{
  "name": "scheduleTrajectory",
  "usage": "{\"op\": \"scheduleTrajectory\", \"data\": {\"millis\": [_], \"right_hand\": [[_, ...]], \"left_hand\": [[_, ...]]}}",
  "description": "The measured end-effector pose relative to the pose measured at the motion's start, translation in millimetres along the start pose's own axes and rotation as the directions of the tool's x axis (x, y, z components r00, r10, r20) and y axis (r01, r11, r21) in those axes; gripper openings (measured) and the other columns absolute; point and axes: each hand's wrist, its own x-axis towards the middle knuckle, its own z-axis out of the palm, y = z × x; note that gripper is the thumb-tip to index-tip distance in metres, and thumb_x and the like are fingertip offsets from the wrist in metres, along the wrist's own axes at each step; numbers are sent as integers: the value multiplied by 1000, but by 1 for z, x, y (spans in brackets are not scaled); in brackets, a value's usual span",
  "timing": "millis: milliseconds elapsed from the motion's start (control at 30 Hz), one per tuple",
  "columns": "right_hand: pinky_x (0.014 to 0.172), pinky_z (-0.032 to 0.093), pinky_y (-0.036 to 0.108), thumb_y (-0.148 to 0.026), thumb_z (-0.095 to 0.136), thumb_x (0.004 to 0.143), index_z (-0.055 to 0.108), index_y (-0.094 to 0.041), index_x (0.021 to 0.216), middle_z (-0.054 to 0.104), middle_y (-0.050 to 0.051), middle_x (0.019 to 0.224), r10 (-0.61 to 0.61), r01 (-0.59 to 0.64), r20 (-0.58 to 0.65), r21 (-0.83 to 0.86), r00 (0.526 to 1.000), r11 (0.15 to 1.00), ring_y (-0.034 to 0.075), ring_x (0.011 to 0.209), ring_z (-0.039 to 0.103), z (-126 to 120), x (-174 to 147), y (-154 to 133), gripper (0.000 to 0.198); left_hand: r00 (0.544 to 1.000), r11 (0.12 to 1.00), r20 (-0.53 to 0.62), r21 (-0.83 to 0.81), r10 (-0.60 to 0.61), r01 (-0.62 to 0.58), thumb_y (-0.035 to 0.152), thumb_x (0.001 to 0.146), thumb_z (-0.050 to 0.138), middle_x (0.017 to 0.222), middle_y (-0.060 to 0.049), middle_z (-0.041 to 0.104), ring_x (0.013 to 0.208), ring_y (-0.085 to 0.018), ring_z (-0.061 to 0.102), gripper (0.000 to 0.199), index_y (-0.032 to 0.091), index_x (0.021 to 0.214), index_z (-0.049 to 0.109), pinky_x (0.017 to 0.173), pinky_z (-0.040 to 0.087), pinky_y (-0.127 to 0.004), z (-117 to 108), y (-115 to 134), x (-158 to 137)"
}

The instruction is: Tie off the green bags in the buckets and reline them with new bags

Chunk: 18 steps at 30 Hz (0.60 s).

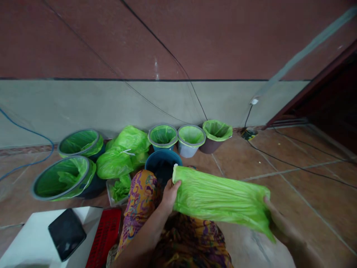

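A bright green plastic bag is stretched flat between my two hands, above my lap. At its left end, near a whitish edge, my left hand is closed on the bag. The far right end is gripped by my right hand, which is smeared by motion and partly behind the plastic. Between my knees stands a dark blue bin with no liner showing, partly hidden by my left knee and the bag.
Along the wall stand a lined blue bin, white bin and brown bin. Two large lined bins, stuffed green bags and a box of green plastic lie left. A tablet rests on a white surface. Cables cross the floor.
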Motion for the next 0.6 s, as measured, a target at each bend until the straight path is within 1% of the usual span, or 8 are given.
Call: {"op": "scheduleTrajectory", "data": {"millis": [67,100,200,267,333,400,500,600], "right_hand": [[78,56,36,-52,63,75,70,-18,88,74,13,89,36,-35,140,-7,989,999,28,89,70,0,-7,2,38],[81,56,37,-51,67,72,71,-18,88,74,14,92,39,-32,172,-39,984,999,29,93,69,1,-12,1,37],[85,55,42,-42,76,64,73,-15,87,73,16,95,24,3,218,-123,976,992,33,93,69,6,-28,-7,35],[85,55,45,-36,80,60,73,-14,88,73,17,95,4,24,231,-114,973,993,34,89,70,7,-38,-15,36],[83,55,47,-34,82,57,74,-14,88,73,17,94,-47,67,218,-84,975,994,33,86,70,5,-44,-23,37],[84,55,46,-33,83,56,74,-16,88,73,15,95,-118,134,188,-76,975,988,32,87,70,1,-46,-29,38],[83,54,44,-35,84,52,72,-17,82,74,13,90,-202,214,128,-89,971,973,30,86,69,1,-44,-40,37],[69,54,39,-38,84,49,65,-18,64,73,12,90,-314,324,135,-58,940,944,27,76,67,14,-36,-55,31]], "left_hand": [[990,993,98,-44,-105,109,40,64,73,86,-8,73,77,-22,68,43,12,96,67,74,54,-34,-7,10,-4],[978,987,147,-50,-146,154,35,60,75,80,-7,73,71,-21,68,39,12,91,68,71,53,-33,-10,16,-6],[939,969,257,-36,-227,244,22,52,77,74,-5,73,67,-20,67,35,11,85,70,71,53,-33,-20,37,-14],[911,964,328,-1,-250,265,18,51,78,77,-6,74,70,-22,68,35,11,85,71,73,53,-34,-28,53,-18],[884,967,399,37,-244,251,18,53,78,84,-7,74,76,-23,69,38,11,89,71,78,53,-35,-39,71,-21],[876,977,433,73,-213,202,20,56,78,89,-8,74,81,-24,69,40,13,95,70,81,53,-37,-51,89,-21],[903,988,404,100,-149,119,21,56,79,84,-7,74,80,-25,69,37,15,92,70,76,54,-37,-69,114,-21],[951,998,307,59,-21,4,20,53,79,80,-7,73,79,-25,68,29,16,79,69,68,54,-34,-83,134,-21]]}}
